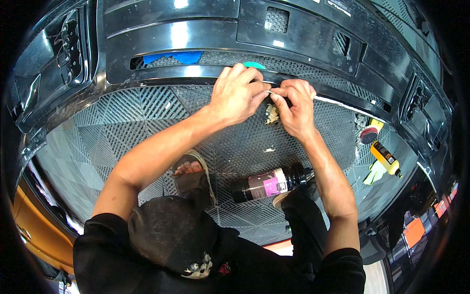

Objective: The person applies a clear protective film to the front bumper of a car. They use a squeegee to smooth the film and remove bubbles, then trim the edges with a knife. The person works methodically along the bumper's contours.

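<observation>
Both hands meet at the lower edge of a black car bumper (161,73). My left hand (237,95) is closed, its fingertips pinching a small thin whitish piece (268,91). Against the same piece, my right hand (296,105) is closed too, thumb and forefinger pressed together. What the piece is, I cannot make out. To the right of my right hand, a pale line (338,104) runs along the bumper's edge. Behind my left hand a green curved item (253,65) partly shows. Below my hands lies a crumpled cream-coloured scrap (271,114).
A black bottle with a pink label (264,186) lies by my feet. At the right are a yellow bottle (386,158), a round dark-red pad (368,135) and a pale green glove (375,173). Blue cloth (186,57) shows through the bumper slot. Grey grid tiles (142,117) cover the floor.
</observation>
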Tool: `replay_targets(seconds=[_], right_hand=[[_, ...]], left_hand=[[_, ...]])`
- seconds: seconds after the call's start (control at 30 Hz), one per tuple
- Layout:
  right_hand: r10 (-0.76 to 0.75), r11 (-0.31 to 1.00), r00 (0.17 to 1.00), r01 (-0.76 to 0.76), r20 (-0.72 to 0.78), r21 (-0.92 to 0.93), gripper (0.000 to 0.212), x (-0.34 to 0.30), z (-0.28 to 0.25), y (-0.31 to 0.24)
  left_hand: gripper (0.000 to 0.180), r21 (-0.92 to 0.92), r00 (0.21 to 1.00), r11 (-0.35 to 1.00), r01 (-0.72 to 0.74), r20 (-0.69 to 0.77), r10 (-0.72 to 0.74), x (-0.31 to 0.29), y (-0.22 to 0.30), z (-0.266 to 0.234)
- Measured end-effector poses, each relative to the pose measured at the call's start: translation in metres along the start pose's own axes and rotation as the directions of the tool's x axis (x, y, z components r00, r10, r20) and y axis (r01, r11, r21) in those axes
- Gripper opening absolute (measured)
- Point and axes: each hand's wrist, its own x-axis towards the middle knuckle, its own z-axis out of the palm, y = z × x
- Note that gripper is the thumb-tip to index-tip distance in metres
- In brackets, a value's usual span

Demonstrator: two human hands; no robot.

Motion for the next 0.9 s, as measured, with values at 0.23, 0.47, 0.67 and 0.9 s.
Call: replay_targets(seconds=[0.23,0.47,0.67,0.9], right_hand=[[0.100,0.994,0.994,-0.101,0.033,0.051,0.032,0.003,-0.003,-0.008],[0.043,0.998,0.999,-0.043,0.006,-0.045,0.026,-0.002,0.005,-0.003],[-0.088,0.995,0.993,0.083,0.077,0.055,0.024,-0.011,-0.015,0.003],[-0.135,0.991,0.990,0.135,0.043,-0.010,0.057,-0.016,-0.031,-0.002]], left_hand=[[0.016,-0.026,0.996,0.999,-0.042,-0.077,0.040,-0.004,-0.008,0.008],[0.019,-0.105,0.984,0.982,-0.159,-0.102,0.148,-0.009,-0.011,0.005],[0.033,-0.114,0.961,0.955,-0.274,-0.081,0.266,-0.016,-0.016,-0.012],[0.031,-0.161,0.969,0.957,-0.240,0.020,0.247,-0.027,0.014,-0.021]])
